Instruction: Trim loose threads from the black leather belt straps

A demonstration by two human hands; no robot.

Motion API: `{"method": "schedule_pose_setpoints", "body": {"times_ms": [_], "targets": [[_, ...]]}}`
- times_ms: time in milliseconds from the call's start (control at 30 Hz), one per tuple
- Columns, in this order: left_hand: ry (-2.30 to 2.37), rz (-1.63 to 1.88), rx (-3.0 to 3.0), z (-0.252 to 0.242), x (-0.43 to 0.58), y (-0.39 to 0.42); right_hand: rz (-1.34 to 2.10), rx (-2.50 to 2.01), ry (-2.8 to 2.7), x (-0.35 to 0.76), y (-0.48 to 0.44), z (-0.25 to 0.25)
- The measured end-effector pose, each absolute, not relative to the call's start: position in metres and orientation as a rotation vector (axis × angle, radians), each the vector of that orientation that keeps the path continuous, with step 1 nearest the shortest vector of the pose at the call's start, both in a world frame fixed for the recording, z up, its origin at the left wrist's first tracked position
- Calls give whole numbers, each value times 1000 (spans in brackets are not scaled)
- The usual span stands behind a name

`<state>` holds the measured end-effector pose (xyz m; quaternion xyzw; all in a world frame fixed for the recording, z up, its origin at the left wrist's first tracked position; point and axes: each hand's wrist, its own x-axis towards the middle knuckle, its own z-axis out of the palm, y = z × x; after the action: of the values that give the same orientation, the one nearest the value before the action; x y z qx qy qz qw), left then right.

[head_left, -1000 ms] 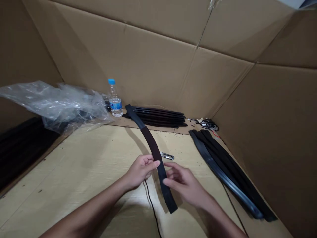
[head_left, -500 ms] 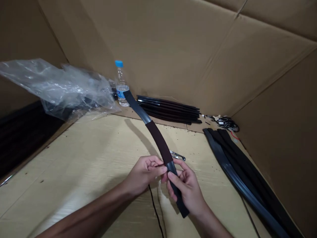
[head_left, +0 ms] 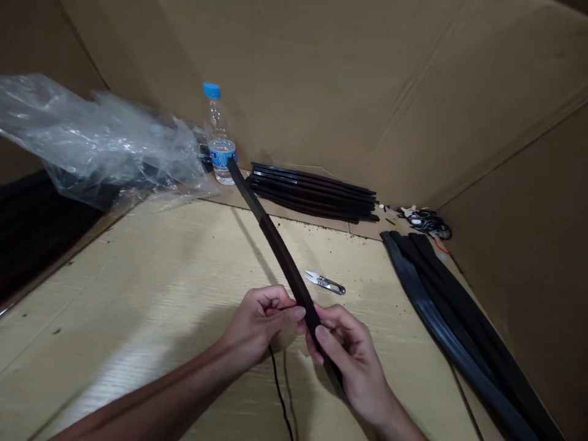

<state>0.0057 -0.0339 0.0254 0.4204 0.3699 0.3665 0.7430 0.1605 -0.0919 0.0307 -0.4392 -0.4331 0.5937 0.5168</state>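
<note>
A long curved black strip (head_left: 275,245) with a dark brown middle section rises from my hands toward the water bottle, turned nearly edge-on. My right hand (head_left: 351,358) is wrapped round its near end. My left hand (head_left: 260,324) pinches at the strip's side just above, and a thin black thread (head_left: 279,392) hangs down from there toward me. Small metal thread snips (head_left: 325,282) lie on the board just beyond my hands.
A clear water bottle (head_left: 219,138) with a blue cap stands at the back. Crumpled clear plastic (head_left: 101,144) lies left. Stacks of black strips lie at the back wall (head_left: 312,191) and along the right (head_left: 454,318). Cardboard walls (head_left: 349,86) enclose the wooden board (head_left: 138,294).
My right hand has closed round the strip's near end, which it only touched before. The strip has twisted from showing its flat face to nearly edge-on. The view has tilted down.
</note>
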Motion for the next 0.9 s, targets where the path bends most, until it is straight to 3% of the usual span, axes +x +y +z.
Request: {"method": "schedule_pose_setpoints", "body": {"times_ms": [900], "targets": [[823, 782, 887, 26, 7, -39, 1329, -1110, -1094, 156, -99, 25]]}}
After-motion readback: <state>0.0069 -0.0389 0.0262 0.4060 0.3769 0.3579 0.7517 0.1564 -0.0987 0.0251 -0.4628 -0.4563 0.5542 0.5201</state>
